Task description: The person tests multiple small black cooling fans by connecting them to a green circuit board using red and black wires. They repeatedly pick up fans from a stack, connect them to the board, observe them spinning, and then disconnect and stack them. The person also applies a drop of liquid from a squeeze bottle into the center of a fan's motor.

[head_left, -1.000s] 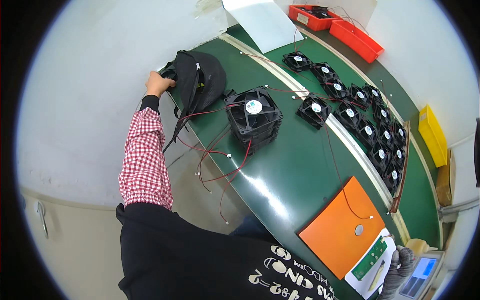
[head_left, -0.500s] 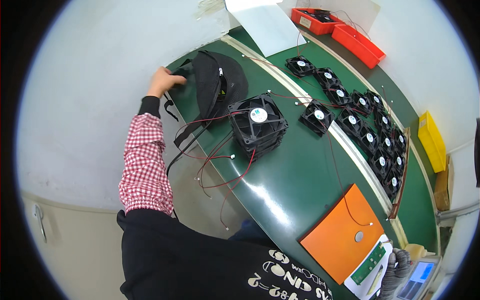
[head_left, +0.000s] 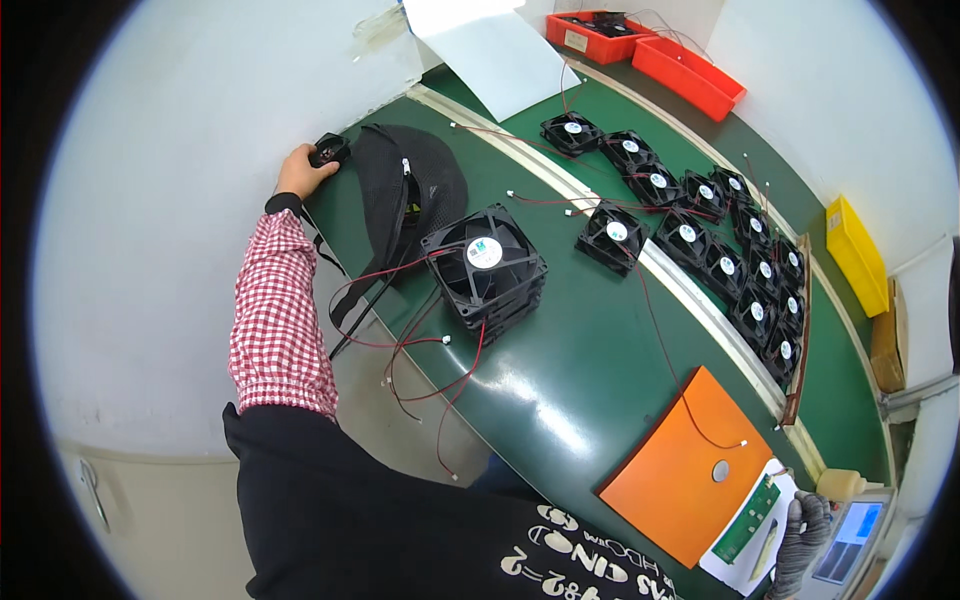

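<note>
My left hand (head_left: 300,172) reaches to the far left corner of the table. Its fingers and thumb are closed on a small black cooling fan (head_left: 330,150), partly covered by the hand. Right beside it lies a black mesh cap-like bag (head_left: 422,185) with a zip and a dark strap. Nearer to me stands a stack of square black fans (head_left: 485,262), round pale labels facing up. Their red and black wires trail over the table's near edge. One separate fan (head_left: 613,236) lies to the right of the stack. My right hand is not in view.
Rows of fans (head_left: 726,268) fill the right side beyond a pale rail (head_left: 690,290). Red bins (head_left: 690,75) and a yellow bin (head_left: 856,258) stand farther back. At lower right are an orange sheet (head_left: 680,480), a green circuit board (head_left: 748,520) and a grey knitted glove (head_left: 803,545).
My left hand has moved slightly toward the wall side, and the black fan in it now shows sharply instead of blurred. The whole view has shifted a little; the stack looks unchanged.
</note>
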`<state>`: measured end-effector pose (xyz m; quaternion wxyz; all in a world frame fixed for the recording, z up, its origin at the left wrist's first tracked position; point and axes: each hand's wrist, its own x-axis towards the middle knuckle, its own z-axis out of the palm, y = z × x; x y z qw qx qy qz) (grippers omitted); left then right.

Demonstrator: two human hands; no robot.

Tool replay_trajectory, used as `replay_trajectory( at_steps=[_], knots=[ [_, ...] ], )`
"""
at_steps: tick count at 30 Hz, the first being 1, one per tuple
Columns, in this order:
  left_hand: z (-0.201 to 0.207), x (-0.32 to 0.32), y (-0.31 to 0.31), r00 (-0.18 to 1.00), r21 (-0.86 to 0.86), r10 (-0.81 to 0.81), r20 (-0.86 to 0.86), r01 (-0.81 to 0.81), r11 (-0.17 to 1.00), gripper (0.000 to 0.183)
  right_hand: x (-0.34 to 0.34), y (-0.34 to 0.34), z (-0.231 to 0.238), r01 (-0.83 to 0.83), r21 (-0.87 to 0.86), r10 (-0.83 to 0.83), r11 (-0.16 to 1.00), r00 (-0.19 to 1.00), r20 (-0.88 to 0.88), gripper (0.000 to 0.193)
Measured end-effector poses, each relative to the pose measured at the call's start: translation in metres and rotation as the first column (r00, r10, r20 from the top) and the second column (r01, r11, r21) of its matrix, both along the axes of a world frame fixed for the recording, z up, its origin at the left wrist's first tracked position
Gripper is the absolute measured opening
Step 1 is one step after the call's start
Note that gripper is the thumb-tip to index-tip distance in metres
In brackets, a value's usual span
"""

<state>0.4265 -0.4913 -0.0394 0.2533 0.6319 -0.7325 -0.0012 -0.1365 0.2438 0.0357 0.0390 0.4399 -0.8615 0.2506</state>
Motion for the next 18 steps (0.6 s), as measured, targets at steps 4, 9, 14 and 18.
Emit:
replay_trajectory(
  at_steps=[4, 9, 14, 18],
  knots=[
    [0.022, -0.025, 0.006, 0.991, -0.208, 0.108, 0.079, -0.090, 0.974, 0.084, 0.001, 0.004, 0.005, 0.067, -0.016, -0.066, 0.998, 0.995, 0.073, 0.007],
    [0.077, -0.109, 0.082, 0.909, 0.419, -0.031, -0.417, 0.222, 0.881, 0.086, 0.002, -0.005, 0.008, 0.005, -0.038, -0.005, 0.999, 1.000, -0.007, 0.008],
    [0.036, -0.088, 0.061, 0.888, 0.398, -0.106, -0.448, 0.304, 0.866, 0.073, 0.009, -0.017, 0.015, -0.059, 0.010, 0.059, 0.998, 0.998, -0.012, 0.009],
    [0.037, -0.090, 0.077, 0.821, 0.403, 0.019, -0.570, 0.259, 0.878, 0.066, 0.005, -0.006, 0.009, -0.024, -0.040, 0.025, 0.999, 1.000, 0.019, 0.009]
  ],
)
